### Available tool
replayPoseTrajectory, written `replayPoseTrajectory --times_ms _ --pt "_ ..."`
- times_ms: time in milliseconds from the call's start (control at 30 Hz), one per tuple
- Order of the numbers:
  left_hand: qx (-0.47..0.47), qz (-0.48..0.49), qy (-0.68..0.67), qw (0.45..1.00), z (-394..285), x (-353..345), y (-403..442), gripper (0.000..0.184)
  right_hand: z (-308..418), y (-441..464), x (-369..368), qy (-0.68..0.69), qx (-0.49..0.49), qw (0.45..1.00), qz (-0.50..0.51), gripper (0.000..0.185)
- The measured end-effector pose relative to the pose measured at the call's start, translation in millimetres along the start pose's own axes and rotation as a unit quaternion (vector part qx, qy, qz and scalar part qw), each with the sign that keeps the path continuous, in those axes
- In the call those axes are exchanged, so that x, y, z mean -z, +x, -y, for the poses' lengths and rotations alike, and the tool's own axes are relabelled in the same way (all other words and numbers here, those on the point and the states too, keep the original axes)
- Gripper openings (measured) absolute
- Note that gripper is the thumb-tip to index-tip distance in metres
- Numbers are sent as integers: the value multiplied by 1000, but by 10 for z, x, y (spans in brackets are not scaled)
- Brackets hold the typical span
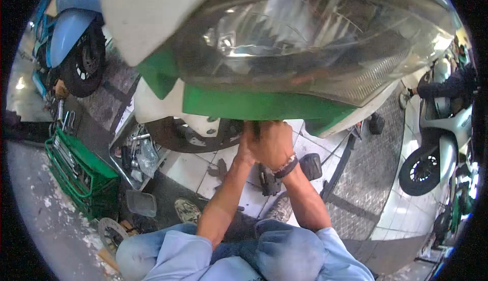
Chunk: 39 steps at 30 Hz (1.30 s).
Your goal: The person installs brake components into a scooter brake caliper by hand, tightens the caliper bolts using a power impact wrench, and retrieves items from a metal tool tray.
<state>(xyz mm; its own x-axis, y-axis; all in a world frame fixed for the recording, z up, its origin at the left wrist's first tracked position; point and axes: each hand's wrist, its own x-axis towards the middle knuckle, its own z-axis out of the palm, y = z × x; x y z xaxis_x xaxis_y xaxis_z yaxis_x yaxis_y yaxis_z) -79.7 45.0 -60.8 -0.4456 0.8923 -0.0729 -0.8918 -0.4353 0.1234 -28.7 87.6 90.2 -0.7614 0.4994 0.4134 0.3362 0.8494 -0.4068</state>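
Right above me looms the front of a white and green scooter, with its clear headlight and a green lower panel. Both my hands meet just under that panel's edge, close to the front wheel. My right hand, with a bracelet and a dark band at the wrist, is closed, its knuckles toward me. My left hand presses against it from the side, fingers curled and mostly hidden. Something dark shows between the hands, too covered to name.
At left stand a green tool rack and a metal tray with tools and a plastic bag. Dark parts lie on the white tiles below my hands. A blue scooter and a silver scooter flank me; a person's dark sleeve reaches in at right.
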Motion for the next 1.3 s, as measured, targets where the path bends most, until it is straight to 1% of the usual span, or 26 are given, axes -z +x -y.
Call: replayPoseTrajectory --times_ms 133,200,233,267,300,333,367,433,467,500,567,600,667,700,733,800,867,900,967,1000,1033,1100,1133,1200,1233,1300 --pt "-8 22 6 1000 4 -62 9 52 -28 -53 -7 57 -17 998 -15 28" --pt "-33 7 82 996 31 -108 49 55 -55 -40 59 49 37 997 -53 29" --pt "-58 -12 157 986 58 -130 55 57 -94 -75 115 46 40 997 -52 29" --pt "-61 -11 152 986 75 -64 63 57 -146 -129 187 104 -13 993 -54 29" --pt "9 -16 2 1000 99 100 81 54 -200 -169 255 161 -63 983 -55 32" --pt "78 -18 -148 986 97 126 101 51 -271 -193 273 115 -43 988 -89 39" --pt "69 -13 -155 985 115 151 119 51 -292 -225 297 77 -59 993 -63 39" --pt "26 97 -77 992 84 57 85 50 -554 -311 64 142 -54 988 -27 40" --pt "49 56 -114 991 143 328 141 47 -686 -379 -158 142 -53 988 -25 40" --pt "49 55 -115 991 146 236 123 47 -814 -446 -413 155 -29 985 -69 37" --pt "5 -15 -40 999 140 -61 58 44 -965 -514 -605 168 -8 979 -114 34" --pt "6 -16 -40 999 158 -24 60 44 -1027 -537 -616 67 33 992 -101 30" --pt "17 5 -100 995 207 85 62 39 -1256 -616 -696 -33 76 993 -85 26" --pt "20 1 -100 995 215 2 -13 39 -1435 -755 -777 -24 52 997 -44 23" --pt "-13 14 -57 998 192 -180 -102 38 -1528 -808 -852 -19 41 999 -27 22" --pt "-51 32 -11 998 161 -191 -138 36 -1647 -873 -979 -34 35 999 -2 21" --pt "-22 -21 -31 999 144 -38 -199 34 -1696 -940 -1091 -76 38 996 7 21" --pt "-10 -40 -40 998 121 -81 -245 33 -1685 -1005 -1046 -97 40 994 21 21" --pt "-11 -72 0 997 43 -178 -203 35 -1700 -945 -1047 -160 73 984 22 21" --pt "-10 -72 2 997 32 -127 -175 35 -1652 -940 -1018 -202 93 975 18 22" --pt "-4 -70 -19 997 46 -67 -132 37 -1574 -880 -939 -203 92 975 18 22" --pt "2 -66 -40 997 75 -3 -69 40 -1463 -737 -815 -136 96 986 -1 18" --pt "3 -47 -48 998 78 12 -63 43 -1432 -707 -768 -135 96 986 0 18" --pt "2 -29 -52 998 89 59 -46 47 -1429 -631 -672 -89 71 993 36 16" --pt "3 9 -88 996 130 121 -45 47 -1443 -621 -620 -66 57 995 54 14" --pt "3 48 -124 991 170 242 -23 47 -1488 -590 -560 -22 31 995 90 12"
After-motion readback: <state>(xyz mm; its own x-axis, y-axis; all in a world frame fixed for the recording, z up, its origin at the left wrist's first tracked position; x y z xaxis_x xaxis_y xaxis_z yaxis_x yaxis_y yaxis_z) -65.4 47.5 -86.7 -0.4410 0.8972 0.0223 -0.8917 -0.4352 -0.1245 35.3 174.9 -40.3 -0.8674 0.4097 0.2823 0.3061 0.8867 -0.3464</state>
